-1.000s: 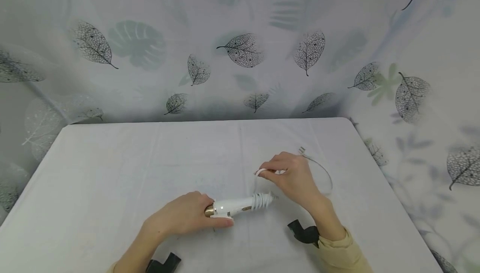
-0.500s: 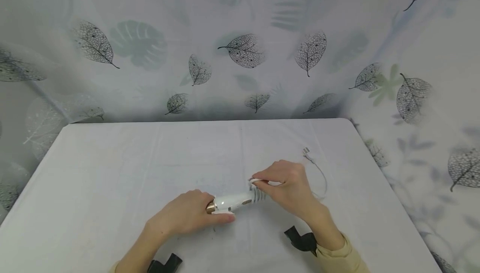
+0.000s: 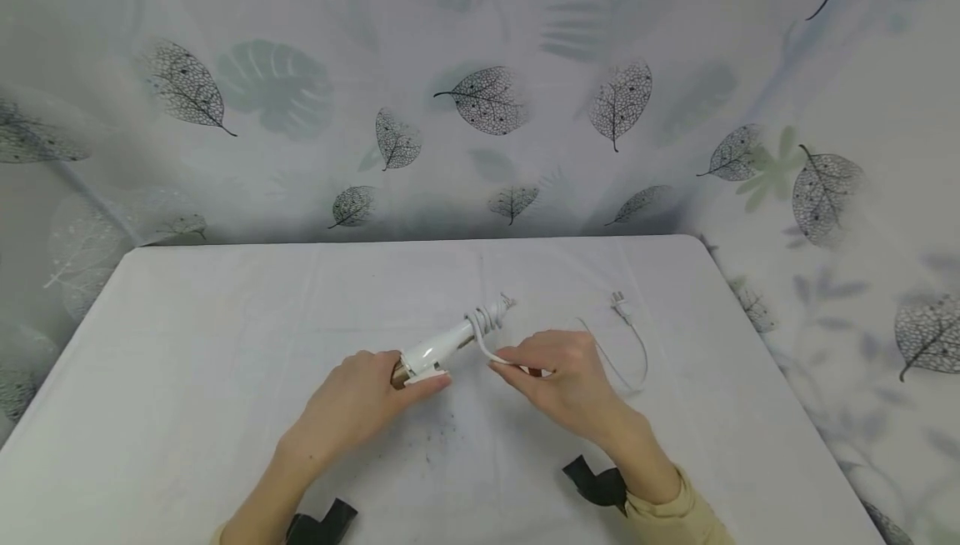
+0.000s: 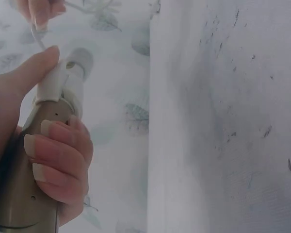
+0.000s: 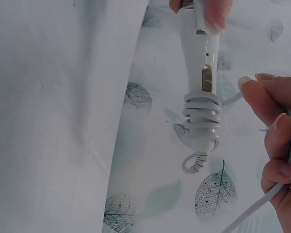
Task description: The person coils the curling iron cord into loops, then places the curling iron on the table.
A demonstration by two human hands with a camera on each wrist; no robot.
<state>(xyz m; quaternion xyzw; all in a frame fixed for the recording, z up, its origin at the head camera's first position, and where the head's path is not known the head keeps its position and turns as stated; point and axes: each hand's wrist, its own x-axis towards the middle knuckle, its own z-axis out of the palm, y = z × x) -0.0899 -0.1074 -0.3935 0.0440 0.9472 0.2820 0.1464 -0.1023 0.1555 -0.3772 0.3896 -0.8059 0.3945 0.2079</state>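
Our left fingers [image 4: 60, 153] grip a wand [image 3: 435, 350], our right fingers [image 5: 262, 103] pinch its cord [image 5: 202, 105]; a white surface [image 3: 300, 295] spreads below them, leaf-printed backdrop [image 3: 420, 20] beyond.

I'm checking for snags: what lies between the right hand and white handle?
In the head view, white cord runs from the right hand to the white handle.

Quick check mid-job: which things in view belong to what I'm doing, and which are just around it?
In the job:
- white-handled tool, held tilted
- white cord, partly coiled round the handle
- plug, at the cord's loose end

Just around it:
- white-covered table
- leaf-patterned backdrop
- black pieces at the wrists
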